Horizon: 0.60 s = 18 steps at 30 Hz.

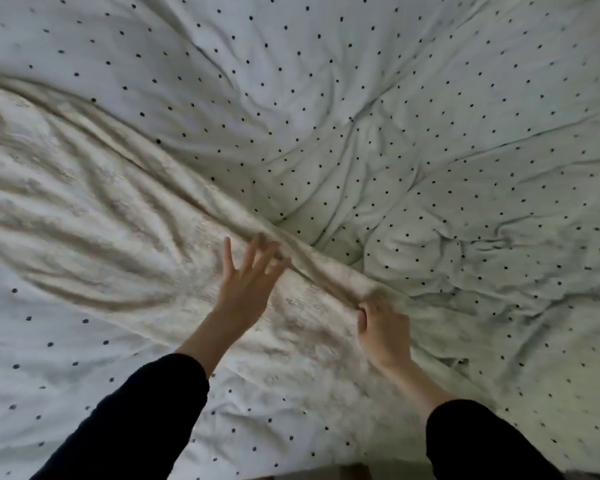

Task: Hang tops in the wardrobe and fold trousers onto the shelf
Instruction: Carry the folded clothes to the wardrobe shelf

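Observation:
A cream, textured garment (94, 216) lies spread across the bed, stretching from the far left down toward the lower middle, with long wrinkles running through it. My left hand (246, 282) hovers flat over its upper edge, fingers spread, holding nothing. My right hand (381, 323) is closed on a fold of the same garment at its right edge, pinching the cloth. Which kind of garment it is cannot be told from this view. Both forearms wear dark sleeves.
A white duvet with small black dots (430, 133) covers the whole bed, rumpled into deep creases on the right. The bed's near edge and a strip of floor (354, 474) show at the bottom.

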Each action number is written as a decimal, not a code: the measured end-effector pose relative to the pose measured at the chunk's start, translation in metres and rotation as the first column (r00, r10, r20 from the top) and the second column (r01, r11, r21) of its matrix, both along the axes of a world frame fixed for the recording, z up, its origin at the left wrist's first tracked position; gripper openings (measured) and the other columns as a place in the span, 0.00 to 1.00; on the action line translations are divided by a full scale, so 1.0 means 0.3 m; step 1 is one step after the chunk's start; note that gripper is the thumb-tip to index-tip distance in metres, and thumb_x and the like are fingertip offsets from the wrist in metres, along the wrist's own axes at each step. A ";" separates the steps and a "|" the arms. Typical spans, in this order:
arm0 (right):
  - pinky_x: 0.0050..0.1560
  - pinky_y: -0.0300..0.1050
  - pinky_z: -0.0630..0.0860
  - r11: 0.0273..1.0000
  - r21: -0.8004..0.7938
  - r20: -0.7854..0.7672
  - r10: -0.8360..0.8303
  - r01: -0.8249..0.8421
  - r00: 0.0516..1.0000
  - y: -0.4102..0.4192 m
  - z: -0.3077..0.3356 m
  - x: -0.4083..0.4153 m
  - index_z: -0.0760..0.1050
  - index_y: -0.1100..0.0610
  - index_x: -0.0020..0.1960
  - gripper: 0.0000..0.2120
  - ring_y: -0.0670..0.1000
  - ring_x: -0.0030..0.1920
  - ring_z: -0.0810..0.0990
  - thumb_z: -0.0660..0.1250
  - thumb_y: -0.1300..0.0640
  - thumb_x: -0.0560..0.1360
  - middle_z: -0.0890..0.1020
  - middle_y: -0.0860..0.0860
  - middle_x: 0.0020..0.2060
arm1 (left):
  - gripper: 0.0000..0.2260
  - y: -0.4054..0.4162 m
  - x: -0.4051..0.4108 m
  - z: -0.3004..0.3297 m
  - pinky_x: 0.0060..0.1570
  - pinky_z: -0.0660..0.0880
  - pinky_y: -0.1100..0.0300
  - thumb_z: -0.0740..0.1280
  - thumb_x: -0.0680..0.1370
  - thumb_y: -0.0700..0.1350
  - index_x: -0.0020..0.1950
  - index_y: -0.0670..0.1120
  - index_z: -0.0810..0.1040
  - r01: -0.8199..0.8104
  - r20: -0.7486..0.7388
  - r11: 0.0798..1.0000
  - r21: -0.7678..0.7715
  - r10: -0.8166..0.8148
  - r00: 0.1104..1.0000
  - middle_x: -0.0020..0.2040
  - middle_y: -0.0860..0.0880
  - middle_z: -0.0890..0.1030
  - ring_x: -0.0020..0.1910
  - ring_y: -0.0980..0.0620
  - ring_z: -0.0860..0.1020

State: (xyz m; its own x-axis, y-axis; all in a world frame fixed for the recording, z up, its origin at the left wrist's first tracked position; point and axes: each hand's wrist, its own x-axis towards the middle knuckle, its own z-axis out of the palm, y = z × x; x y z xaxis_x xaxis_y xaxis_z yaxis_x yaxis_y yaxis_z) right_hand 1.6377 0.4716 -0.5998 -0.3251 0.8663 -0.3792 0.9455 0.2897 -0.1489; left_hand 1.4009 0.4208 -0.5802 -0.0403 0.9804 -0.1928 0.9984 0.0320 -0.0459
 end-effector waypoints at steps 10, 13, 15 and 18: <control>0.60 0.48 0.64 0.951 -0.308 0.056 -0.021 0.037 0.998 0.075 0.059 0.382 0.76 0.51 0.45 0.10 0.52 0.43 0.76 0.57 0.54 0.80 0.75 0.48 0.36 | 0.13 0.210 0.385 -0.024 0.64 0.56 0.51 0.58 0.81 0.50 0.64 0.52 0.73 0.288 0.244 0.867 -0.406 -0.201 0.949 0.66 0.55 0.72 0.67 0.55 0.67; 0.58 0.45 0.64 0.976 -0.211 -0.035 -0.051 0.042 0.998 0.098 0.090 0.447 0.76 0.53 0.50 0.11 0.51 0.42 0.78 0.55 0.55 0.81 0.76 0.48 0.37 | 0.11 0.241 0.428 -0.008 0.61 0.56 0.53 0.55 0.81 0.50 0.61 0.52 0.72 0.242 0.281 0.902 -0.358 -0.143 0.949 0.61 0.56 0.75 0.61 0.56 0.71; 0.57 0.46 0.66 0.978 -0.201 -0.134 -0.082 0.054 0.988 0.108 0.098 0.471 0.74 0.57 0.52 0.10 0.53 0.40 0.79 0.56 0.55 0.81 0.76 0.48 0.35 | 0.12 0.250 0.455 0.011 0.63 0.56 0.53 0.56 0.80 0.53 0.60 0.52 0.71 0.271 0.309 0.892 -0.362 -0.160 0.938 0.60 0.57 0.75 0.61 0.56 0.71; 0.52 0.54 0.72 0.988 -0.127 -0.252 -0.117 0.087 0.961 0.119 0.092 0.492 0.75 0.60 0.48 0.04 0.56 0.37 0.79 0.64 0.59 0.77 0.79 0.52 0.35 | 0.14 0.266 0.538 0.030 0.64 0.54 0.51 0.57 0.80 0.56 0.62 0.52 0.71 0.370 0.330 0.834 -0.410 -0.243 0.912 0.60 0.57 0.74 0.61 0.56 0.72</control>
State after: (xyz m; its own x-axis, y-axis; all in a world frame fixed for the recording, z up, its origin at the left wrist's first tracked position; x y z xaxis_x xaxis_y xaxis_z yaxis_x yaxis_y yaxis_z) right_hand 1.7854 0.5073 -0.5722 -0.3372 0.8560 -0.3918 0.8940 0.1607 -0.4182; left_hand 1.5623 0.5007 -0.5713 0.3598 0.7315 -0.5792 0.9308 -0.2383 0.2772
